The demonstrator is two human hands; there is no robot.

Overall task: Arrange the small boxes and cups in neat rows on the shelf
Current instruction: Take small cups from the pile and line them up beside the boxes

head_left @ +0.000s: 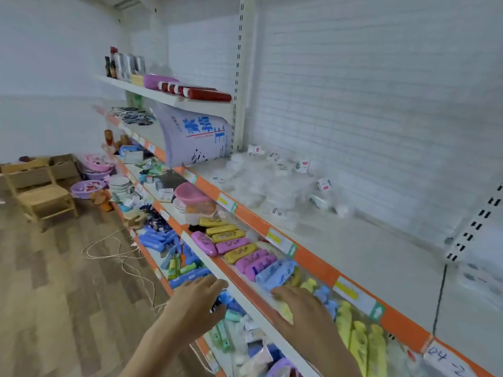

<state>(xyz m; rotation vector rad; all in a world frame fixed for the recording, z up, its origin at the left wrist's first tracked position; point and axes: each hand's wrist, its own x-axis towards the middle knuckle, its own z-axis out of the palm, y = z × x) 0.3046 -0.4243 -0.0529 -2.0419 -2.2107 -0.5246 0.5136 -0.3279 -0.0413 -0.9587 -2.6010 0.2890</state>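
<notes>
I see my left hand (200, 297) and right hand (300, 308) released, fingers extended, grasping nothing, at the front edge of the lower shelf (217, 270). The clear boxes and cups (261, 183) lie scattered on the upper shelf (367, 257), well apart from both hands.

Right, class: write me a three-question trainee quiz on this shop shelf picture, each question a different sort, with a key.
1. True or false: the left hand grips a blue box.
2. Multiple choice: the heap of clear plastic containers lies on (A) the floor, (B) the shelf with the orange edge strip, (C) the wooden chair.
3. Fill in: the big pale sack with blue print leans ___ the top shelf.

Key: 1 false, both it and the right hand are open and hold nothing; 2 B; 3 under.
</notes>
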